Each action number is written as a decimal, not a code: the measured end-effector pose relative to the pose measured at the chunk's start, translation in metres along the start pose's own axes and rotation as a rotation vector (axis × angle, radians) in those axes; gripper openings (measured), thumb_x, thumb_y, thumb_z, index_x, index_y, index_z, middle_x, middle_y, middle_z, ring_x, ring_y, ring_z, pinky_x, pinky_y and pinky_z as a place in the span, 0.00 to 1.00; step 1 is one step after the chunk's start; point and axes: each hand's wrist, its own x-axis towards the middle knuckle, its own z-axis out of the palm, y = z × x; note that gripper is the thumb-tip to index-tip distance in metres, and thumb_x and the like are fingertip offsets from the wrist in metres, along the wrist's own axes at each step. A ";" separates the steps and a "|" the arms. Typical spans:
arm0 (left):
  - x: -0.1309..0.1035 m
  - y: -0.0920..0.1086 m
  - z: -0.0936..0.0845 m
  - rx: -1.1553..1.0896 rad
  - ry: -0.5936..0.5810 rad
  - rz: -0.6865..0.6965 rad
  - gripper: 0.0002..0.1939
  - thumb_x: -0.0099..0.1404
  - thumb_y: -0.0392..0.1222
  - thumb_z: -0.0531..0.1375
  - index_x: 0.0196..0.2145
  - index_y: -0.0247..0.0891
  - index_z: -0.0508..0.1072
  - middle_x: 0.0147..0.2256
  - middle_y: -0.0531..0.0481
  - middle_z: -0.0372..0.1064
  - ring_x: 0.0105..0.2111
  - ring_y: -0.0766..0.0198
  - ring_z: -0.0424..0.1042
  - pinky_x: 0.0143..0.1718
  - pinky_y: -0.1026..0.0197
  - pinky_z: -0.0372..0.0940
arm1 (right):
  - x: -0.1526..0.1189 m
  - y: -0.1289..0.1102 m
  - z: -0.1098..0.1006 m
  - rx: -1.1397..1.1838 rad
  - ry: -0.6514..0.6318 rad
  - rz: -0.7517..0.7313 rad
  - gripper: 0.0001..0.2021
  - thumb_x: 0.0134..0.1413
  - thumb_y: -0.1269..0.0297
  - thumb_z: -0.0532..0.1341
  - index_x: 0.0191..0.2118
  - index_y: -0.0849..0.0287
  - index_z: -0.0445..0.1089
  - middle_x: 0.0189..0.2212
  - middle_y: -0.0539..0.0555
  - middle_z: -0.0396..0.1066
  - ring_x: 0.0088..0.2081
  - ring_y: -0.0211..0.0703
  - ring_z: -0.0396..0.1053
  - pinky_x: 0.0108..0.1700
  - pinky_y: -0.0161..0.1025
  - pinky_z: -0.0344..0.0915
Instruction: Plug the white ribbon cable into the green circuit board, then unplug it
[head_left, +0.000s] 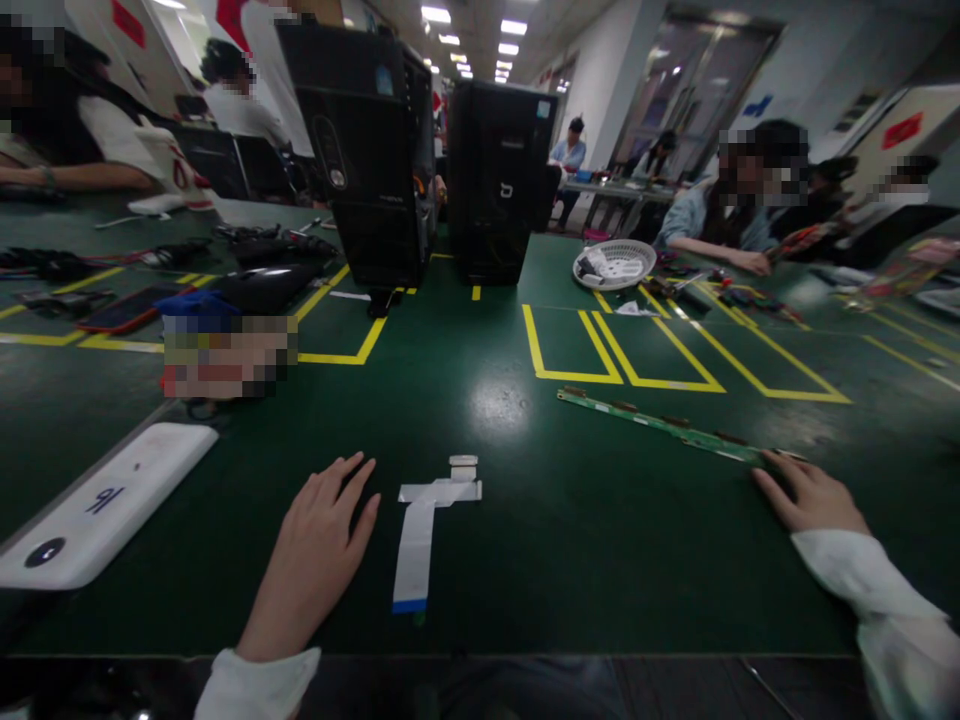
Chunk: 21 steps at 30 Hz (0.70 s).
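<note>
My left hand [321, 540] lies palm down on the green table, fingers stretched out, with nothing in it. Just right of its fingertips is a flat white ribbon cable [415, 550], bent into a T shape, with a blue end towards me and a small connector [464, 463] at the far end. My right hand [814, 492] rests at the right end of a long, narrow green circuit board [652, 420]. Its fingertips touch or cover that end, and the thumb is apart on the near side. The board lies slanted on the table, with several brown connectors along its edge.
A white handheld device [112, 505] lies at the left. Two black computer towers [367, 160] stand at the back. Yellow tape [581, 377] marks the table [540, 560]. A white basket [615, 264] holds small parts. Cables and tools lie far left; a person [750, 200] sits across at right.
</note>
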 end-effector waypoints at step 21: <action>0.000 0.001 -0.001 0.032 0.022 0.021 0.28 0.71 0.52 0.45 0.59 0.31 0.66 0.59 0.35 0.64 0.59 0.44 0.63 0.60 0.40 0.59 | 0.014 -0.254 -0.034 0.383 0.071 -0.728 0.26 0.66 0.50 0.48 0.57 0.62 0.69 0.53 0.65 0.66 0.53 0.56 0.62 0.54 0.55 0.64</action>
